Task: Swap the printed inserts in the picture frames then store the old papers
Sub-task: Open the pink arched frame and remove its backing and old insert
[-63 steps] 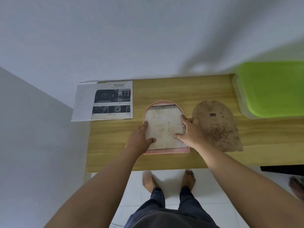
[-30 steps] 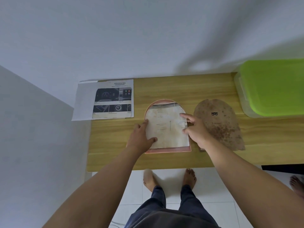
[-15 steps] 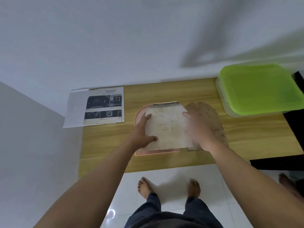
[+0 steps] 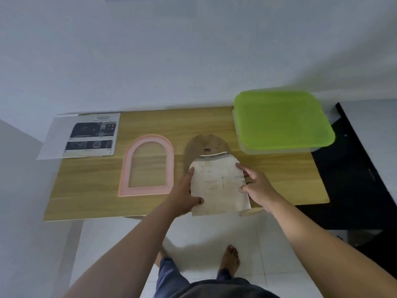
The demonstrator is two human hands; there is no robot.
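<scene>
Grasping the stained paper insert (image 4: 217,188) by its two side edges, pinching it with the left hand (image 4: 184,196) and the right hand (image 4: 255,186). Holding it over the near part of the brown backing board (image 4: 202,145), overhanging the counter's (image 4: 90,190) near edge. Flanking that: pink arched frame (image 4: 146,191) lying just left, printed sheet (image 4: 90,136) at far left, green-lidded container (image 4: 281,121) at far right.
</scene>
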